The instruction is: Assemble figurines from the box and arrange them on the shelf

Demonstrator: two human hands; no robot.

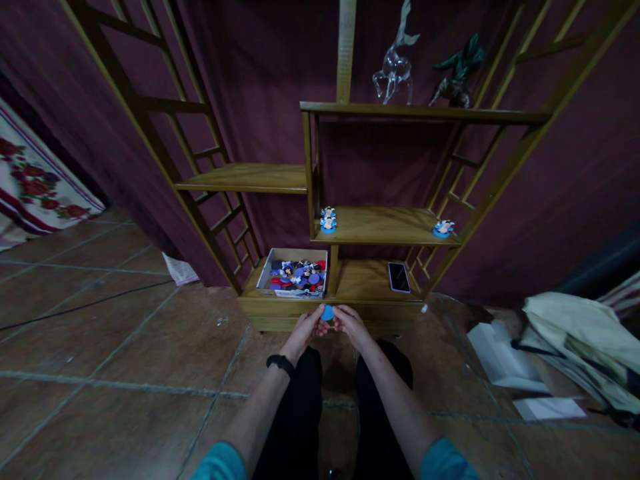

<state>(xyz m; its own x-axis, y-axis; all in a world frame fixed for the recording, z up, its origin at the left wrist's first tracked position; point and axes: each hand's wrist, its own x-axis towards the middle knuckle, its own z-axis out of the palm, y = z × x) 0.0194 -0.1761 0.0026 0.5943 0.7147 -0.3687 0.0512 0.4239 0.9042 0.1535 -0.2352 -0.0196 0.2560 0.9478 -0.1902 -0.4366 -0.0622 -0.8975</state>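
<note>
Left hand (309,327) and right hand (351,323) are pinching a round blue piece (327,313) | both are hiding its sides | toys (300,275) in the box (300,255) are covering each other

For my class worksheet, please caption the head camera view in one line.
Both hands hold a blue disc before a wooden shelf unit bearing a box of colourful pieces and a phone.

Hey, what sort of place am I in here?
Probably a room in a home, though a shop corner is possible: there's a wooden display shelf with a glass deer figurine, a dark red curtain behind it, and a tiled floor.
</note>
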